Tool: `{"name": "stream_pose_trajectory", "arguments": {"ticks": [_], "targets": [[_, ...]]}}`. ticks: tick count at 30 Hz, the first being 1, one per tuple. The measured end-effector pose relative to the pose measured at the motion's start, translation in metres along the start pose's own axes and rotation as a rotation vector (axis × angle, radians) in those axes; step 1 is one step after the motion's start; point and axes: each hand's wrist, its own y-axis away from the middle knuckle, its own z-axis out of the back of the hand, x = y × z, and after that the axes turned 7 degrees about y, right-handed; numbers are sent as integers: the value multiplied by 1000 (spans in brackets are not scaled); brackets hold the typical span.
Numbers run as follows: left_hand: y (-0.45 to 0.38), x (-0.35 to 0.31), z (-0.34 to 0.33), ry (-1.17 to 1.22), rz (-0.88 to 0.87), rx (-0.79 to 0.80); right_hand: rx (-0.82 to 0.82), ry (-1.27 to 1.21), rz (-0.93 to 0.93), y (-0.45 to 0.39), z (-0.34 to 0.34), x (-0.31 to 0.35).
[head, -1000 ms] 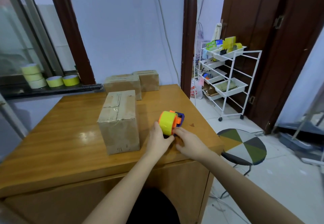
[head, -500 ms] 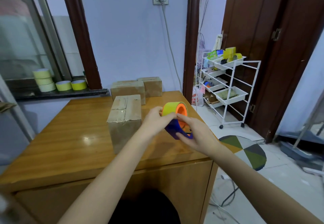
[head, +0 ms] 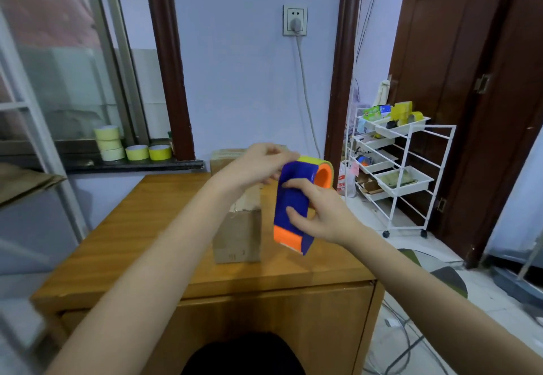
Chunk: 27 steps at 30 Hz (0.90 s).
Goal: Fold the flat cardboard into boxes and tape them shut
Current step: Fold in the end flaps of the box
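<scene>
A blue and orange tape dispenser with a yellow-green tape roll is held up in the air above the wooden table. My right hand grips its blue body from the right. My left hand pinches at the top of the roll, fingers closed on it. Behind my hands a taped cardboard box stands on the table, partly hidden by my left arm. Another closed box sits at the table's far edge, mostly hidden.
Several tape rolls lie on the window sill at the left. A white wire rack on wheels stands right of the table, before a dark door. A stool is at the lower right. Flat cardboard shows at the left edge.
Both hands lifted the tape dispenser off the table and turned it upright in the air. The view tilted upward, showing more wall.
</scene>
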Motion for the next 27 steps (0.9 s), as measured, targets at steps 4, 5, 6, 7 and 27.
{"name": "stream_pose_trajectory", "arguments": {"ticks": [4,5,6,7,27], "targets": [[12,23,28,69,28,-79,-255,-260,-366,-12,-6,12],[16,33,28,82,62,-70,-315,-335,-427,-15,-7,16],[21,46,30,100,105,-63,-364,-391,-469,-20,-11,20],[25,58,26,132,152,-44,-410,-424,-507,-22,-12,22],[32,104,3,1034,186,-375,-578,-647,-559,-47,-62,65]]}}
